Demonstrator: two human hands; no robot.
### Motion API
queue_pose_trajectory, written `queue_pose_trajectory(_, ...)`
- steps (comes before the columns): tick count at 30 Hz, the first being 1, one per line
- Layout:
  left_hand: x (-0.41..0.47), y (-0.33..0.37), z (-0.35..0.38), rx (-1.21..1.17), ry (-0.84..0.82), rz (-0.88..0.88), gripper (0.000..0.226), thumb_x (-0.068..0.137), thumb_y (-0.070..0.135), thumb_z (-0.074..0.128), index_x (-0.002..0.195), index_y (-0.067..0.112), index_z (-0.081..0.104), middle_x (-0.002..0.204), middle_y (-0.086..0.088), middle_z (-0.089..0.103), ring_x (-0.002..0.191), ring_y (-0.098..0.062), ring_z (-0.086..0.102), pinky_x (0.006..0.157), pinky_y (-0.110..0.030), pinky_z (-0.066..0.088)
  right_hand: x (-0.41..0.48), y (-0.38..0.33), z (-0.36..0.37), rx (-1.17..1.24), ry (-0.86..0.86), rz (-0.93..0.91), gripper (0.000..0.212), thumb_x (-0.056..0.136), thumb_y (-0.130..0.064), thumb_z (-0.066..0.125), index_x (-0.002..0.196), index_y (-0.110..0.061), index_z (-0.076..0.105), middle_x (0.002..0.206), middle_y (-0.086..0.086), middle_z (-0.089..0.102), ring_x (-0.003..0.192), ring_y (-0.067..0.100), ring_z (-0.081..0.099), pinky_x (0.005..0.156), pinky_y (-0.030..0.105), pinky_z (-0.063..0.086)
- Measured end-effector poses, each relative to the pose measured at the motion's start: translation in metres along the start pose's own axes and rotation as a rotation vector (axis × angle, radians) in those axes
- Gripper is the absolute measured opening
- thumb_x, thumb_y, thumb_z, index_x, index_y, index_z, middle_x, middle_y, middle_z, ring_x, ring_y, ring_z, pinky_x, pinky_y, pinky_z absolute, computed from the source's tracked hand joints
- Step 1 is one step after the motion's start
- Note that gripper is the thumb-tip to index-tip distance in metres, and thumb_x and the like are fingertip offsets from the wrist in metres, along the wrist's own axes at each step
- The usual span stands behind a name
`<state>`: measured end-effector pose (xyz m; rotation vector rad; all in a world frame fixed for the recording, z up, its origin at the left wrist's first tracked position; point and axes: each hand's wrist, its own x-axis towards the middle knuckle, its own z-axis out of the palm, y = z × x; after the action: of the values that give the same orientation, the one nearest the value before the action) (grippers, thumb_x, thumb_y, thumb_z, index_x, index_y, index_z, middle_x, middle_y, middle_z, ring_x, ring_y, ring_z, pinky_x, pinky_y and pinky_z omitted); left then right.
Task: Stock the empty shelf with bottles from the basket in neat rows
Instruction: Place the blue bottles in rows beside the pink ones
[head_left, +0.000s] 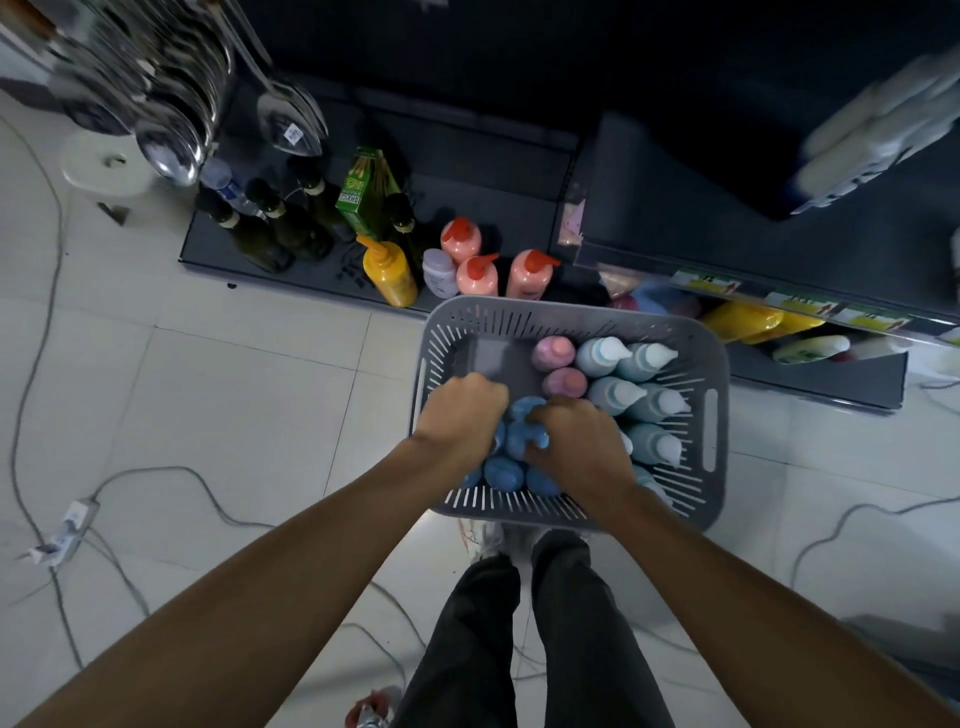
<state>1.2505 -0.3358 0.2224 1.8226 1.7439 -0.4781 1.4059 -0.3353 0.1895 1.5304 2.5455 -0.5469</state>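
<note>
Down in the basket (571, 312) on the floor, both hands are clenched on blue bottles (522, 436): left hand (462, 410) on one, right hand (576, 441) on its neighbour. Pink and teal btls stand alongside. Best lift straight up w/ a firm neck grip, clear the rim, then set upright on the shelf (493, 208) beyond, in line w/ the orange pumps (478, 273).

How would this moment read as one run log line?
phase: picking | left hand: gripping blue bottles | right hand: same | basket: on floor | pink bottles: untouched
</note>
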Motion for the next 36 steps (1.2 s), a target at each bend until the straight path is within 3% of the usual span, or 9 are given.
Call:
queue_pose_trajectory(4,-0.015,0.007,-0.037,0.056,0.043,0.037,0.029,0.083,0.013,0.076,0.109,0.005,0.064,0.113,-0.021,0.063,0.106,-0.041,0.065,0.081,-0.042,0.053,-0.003,0.003,-0.039,-0.032,-0.019,-0.022,0.018,0.055,-0.023,0.079,0.069,-0.018,0.07,0.074,0.005,0.066,0.061,0.033,0.065,0.048,0.029,0.041)
queue_pose_trajectory(7,-0.029,0.012,-0.071,0.072,0.09,0.071,0.03,0.082,0.017,0.077,0.109,0.007,0.067,0.114,-0.02,0.063,0.106,-0.039,0.065,0.076,-0.04,0.05,-0.004,0.008,-0.075,0.014,-0.018,0.007,0.023,0.065,-0.032,0.069,0.086,-0.022,0.068,0.092,0.003,0.069,0.083,0.03,0.067,0.064,0.031,0.045)
queue_pose_trajectory(9,-0.036,0.018,-0.095,0.083,0.115,0.081,0.03,0.082,0.018,0.078,0.109,0.008,0.068,0.114,-0.018,0.063,0.107,-0.038,0.065,0.075,-0.039,0.049,-0.004,0.011,-0.102,0.066,0.034,0.014,0.021,0.073,-0.032,0.069,0.092,-0.023,0.071,0.094,0.004,0.071,0.088,0.03,0.067,0.069,0.032,0.046)
queue_pose_trajectory(12,-0.052,0.031,-0.128,0.08,0.161,0.093,0.032,0.081,0.019,0.08,0.107,0.007,0.067,0.105,-0.015,0.06,0.105,-0.036,0.064,0.067,-0.036,0.044,-0.011,0.012,-0.149,0.081,0.083,0.025,0.022,0.075,-0.029,0.072,0.096,-0.025,0.078,0.091,0.005,0.074,0.088,0.03,0.068,0.067,0.028,0.042)
queue_pose_trajectory(16,-0.07,0.048,-0.172,0.103,0.221,0.116,0.036,0.079,0.021,0.083,0.112,0.014,0.071,0.113,-0.014,0.06,0.103,-0.036,0.064,0.068,-0.036,0.044,-0.022,0.019,-0.204,0.124,0.103,0.016,0.025,0.074,-0.028,0.07,0.097,-0.023,0.078,0.091,0.004,0.074,0.087,0.029,0.068,0.073,0.033,0.053)
queue_pose_trajectory(19,-0.085,0.06,-0.205,0.12,0.279,0.148,0.034,0.075,0.025,0.084,0.106,0.018,0.074,0.11,-0.013,0.062,0.09,-0.033,0.062,0.066,-0.036,0.042,-0.032,0.021,-0.241,0.12,0.18,-0.027,0.028,0.072,-0.027,0.072,0.099,-0.022,0.08,0.093,0.002,0.076,0.087,0.028,0.067,0.076,0.035,0.055)
queue_pose_trajectory(23,-0.105,0.079,-0.245,0.112,0.356,0.209,0.03,0.073,0.026,0.086,0.1,0.017,0.076,0.105,-0.007,0.069,0.087,-0.028,0.065,0.067,-0.035,0.051,-0.048,0.026,-0.29,0.086,0.235,-0.064,0.026,0.072,-0.024,0.074,0.096,-0.016,0.08,0.091,0.0,0.076,0.087,0.027,0.065,0.079,0.038,0.053)
queue_pose_trajectory(36,-0.152,0.154,-0.362,0.158,0.539,0.435,0.028,0.069,0.034,0.091,0.092,0.021,0.081,0.088,0.005,0.074,0.085,-0.018,0.068,0.073,-0.038,0.062,-0.115,0.056,-0.431,0.069,0.375,0.018,0.026,0.069,-0.021,0.077,0.095,-0.018,0.081,0.084,-0.008,0.077,0.072,0.004,0.063,0.064,0.018,0.045)
